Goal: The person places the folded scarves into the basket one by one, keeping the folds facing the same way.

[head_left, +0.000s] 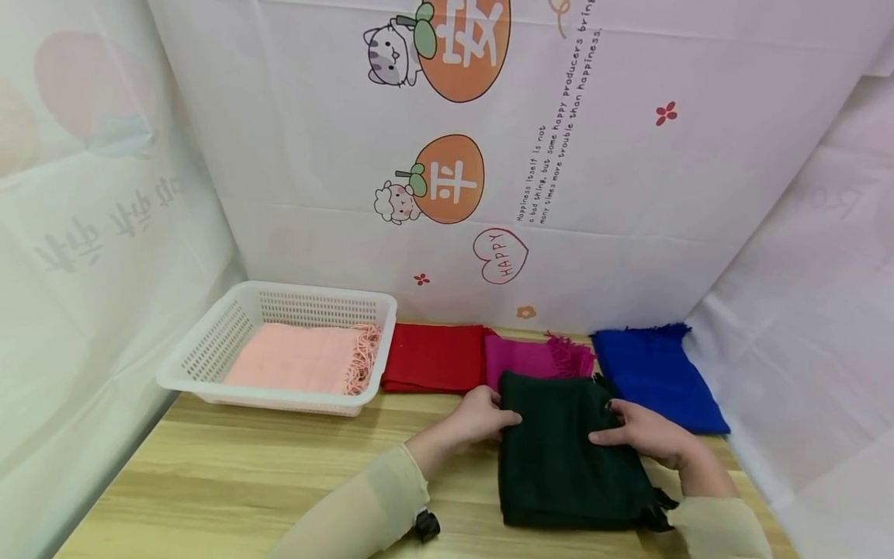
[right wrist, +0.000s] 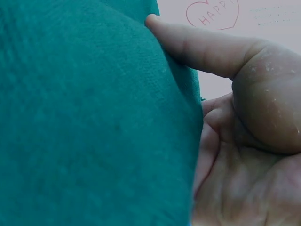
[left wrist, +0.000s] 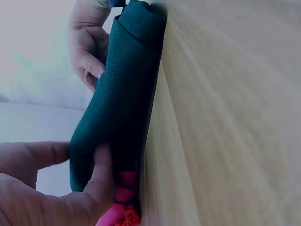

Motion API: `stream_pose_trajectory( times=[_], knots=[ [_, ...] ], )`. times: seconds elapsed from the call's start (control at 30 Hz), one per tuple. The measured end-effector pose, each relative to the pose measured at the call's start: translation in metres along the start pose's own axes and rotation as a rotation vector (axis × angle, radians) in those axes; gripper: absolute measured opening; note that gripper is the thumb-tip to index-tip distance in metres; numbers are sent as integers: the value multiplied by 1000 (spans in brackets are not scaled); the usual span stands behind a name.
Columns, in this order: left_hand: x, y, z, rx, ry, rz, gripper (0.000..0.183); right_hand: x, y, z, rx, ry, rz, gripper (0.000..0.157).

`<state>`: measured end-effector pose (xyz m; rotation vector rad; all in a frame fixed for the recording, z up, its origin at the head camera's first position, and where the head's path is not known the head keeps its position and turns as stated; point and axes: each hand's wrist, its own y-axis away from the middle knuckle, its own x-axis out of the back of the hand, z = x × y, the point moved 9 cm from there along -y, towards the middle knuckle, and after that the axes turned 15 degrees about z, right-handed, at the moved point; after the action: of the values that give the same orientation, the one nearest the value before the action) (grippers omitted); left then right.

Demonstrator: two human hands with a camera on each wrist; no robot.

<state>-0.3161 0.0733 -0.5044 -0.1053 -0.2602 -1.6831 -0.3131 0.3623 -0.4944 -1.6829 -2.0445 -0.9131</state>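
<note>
A folded dark green scarf [head_left: 569,458] with fringe lies at the front right of the table in the head view. My left hand [head_left: 482,419] pinches its left edge, thumb on top and fingers beneath, as the left wrist view also shows around the scarf [left wrist: 127,80]. My right hand [head_left: 646,431] holds the right edge near the far corner, its thumb lying on the upper face. In the right wrist view the green cloth [right wrist: 94,122] fills the left side, and the right hand's fingers [right wrist: 211,146] reach behind its edge.
A white plastic basket [head_left: 279,400] holding a folded pink fringed scarf [head_left: 296,353] stands at the left. Folded red [head_left: 433,357], magenta [head_left: 524,357] and blue scarves [head_left: 656,376] lie along the back wall. White printed sheets surround the wooden table [head_left: 230,473].
</note>
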Motion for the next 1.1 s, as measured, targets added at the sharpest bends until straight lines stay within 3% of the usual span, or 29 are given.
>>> stream_pose_trajectory(
  times=[0.1, 0.23, 0.5, 0.97, 1.1],
  knots=[
    [-4, 5, -2, 12, -33, -58, 37, -1, 0, 1, -4, -5, -3, 114],
    [-8, 11, -4, 22, -50, -116, 56, -2, -2, 2, -6, 0, 0, 116],
    [-12, 16, -4, 23, 3, -117, 74, 1, -3, 3, 8, 11, 20, 116],
    [-6, 16, -1, -9, 45, -105, 43, 2, -1, -5, 38, -55, 15, 114],
    [-4, 15, -1, -11, 48, -105, 43, 1, -2, -6, 38, -62, 26, 114]
  ],
)
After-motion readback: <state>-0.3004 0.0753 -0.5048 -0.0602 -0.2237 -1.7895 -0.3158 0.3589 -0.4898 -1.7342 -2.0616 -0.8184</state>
